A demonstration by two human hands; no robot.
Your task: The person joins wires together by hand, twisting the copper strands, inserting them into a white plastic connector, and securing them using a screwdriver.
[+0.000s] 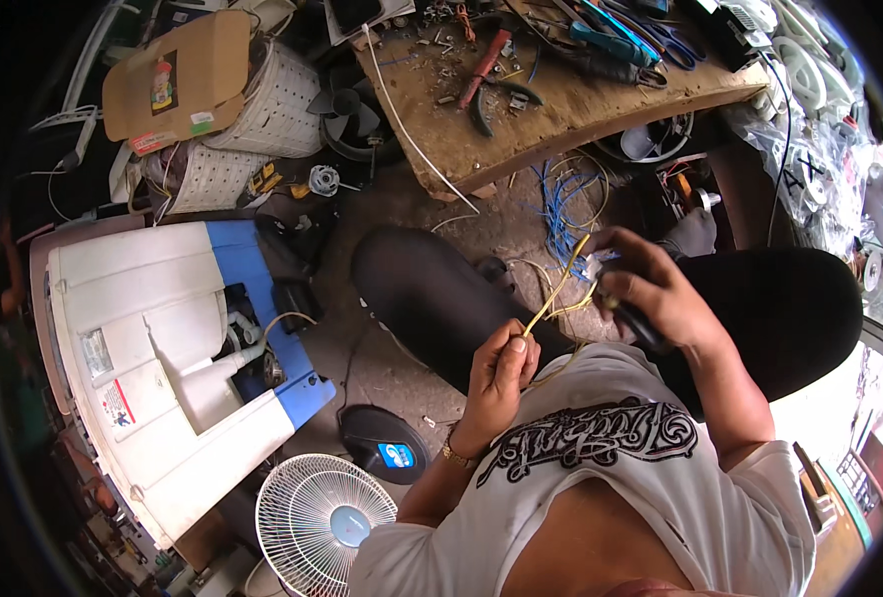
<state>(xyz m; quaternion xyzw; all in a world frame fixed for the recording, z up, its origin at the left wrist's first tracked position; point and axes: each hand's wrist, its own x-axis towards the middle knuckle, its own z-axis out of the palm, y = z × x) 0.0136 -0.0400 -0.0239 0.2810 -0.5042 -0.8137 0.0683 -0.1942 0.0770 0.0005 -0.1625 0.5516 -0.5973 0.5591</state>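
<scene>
My left hand [504, 366] is closed in a pinch on a yellow wire [559, 289], just above my lap. The wire rises from the thumb and fingertip toward my other hand. My right hand [666, 295] is curled round a black-handled tool [643, 326]; its working end is hidden by the fingers, so its exact kind does not show. The wire's upper end reaches close to these fingers, and I cannot make out whether they touch it. Loops of pale yellow wire [533, 267] hang between my knees, behind the hands.
Beyond my knees stands a worn wooden bench [412, 95] with red-handled pliers [485, 68] and scattered metal bits. A bundle of blue wires [563, 204] lies on the floor. To my left are a white and blue machine housing [178, 348] and a fan [307, 517]. Plastic bags [810, 164] fill the right.
</scene>
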